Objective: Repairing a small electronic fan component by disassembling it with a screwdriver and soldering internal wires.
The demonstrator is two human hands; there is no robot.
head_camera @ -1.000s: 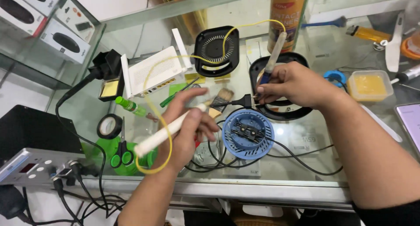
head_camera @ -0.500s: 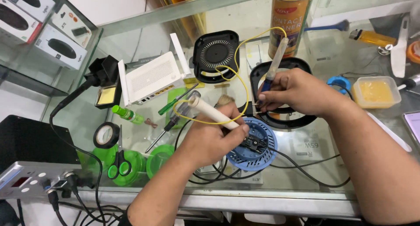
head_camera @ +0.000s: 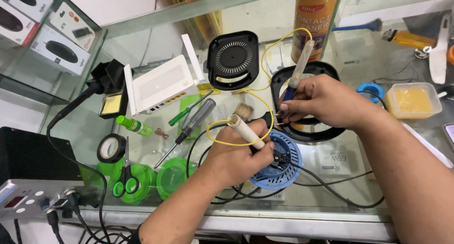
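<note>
Glass counter (head_camera: 156,144) first, since it carries everything under our hands. Beyond our left hand (head_camera: 236,154) and off to its outer side lies a white router (head_camera: 158,85) with two aerials. Straight ahead of both hands, a square black grille cover (head_camera: 233,59) lies flat. A black ring housing (head_camera: 326,130) sits directly under our right hand (head_camera: 321,102). The blue fan frame (head_camera: 283,163) is the piece being worked on. It lies flat on the glass, half covered by our left hand and just short of our right, with black leads trailing away towards us.

Our left hand is closed in a fist round a cream-handled tool (head_camera: 246,130), whose butt points up and away. Its working end is buried behind the fingers at the hub of the fan frame. Our right hand pinches a blue-gripped tool (head_camera: 295,78) between thumb and fingertips like a pen, with its pale barrel leaning away from us. A yellow cord (head_camera: 222,141) loops between the rear ends of the two tools. A screwdriver (head_camera: 189,128) lies outside our left hand, and a small brush (head_camera: 243,110) lies just beyond it.

We judge this to be close work on the contacts at the hub, probably soldering, with both tips brought to one spot. We cannot see whether either tip is touching. The next move calls for a braced left wrist, a fine touch from the right fingers, and the yellow cord kept off the frame.
</note>
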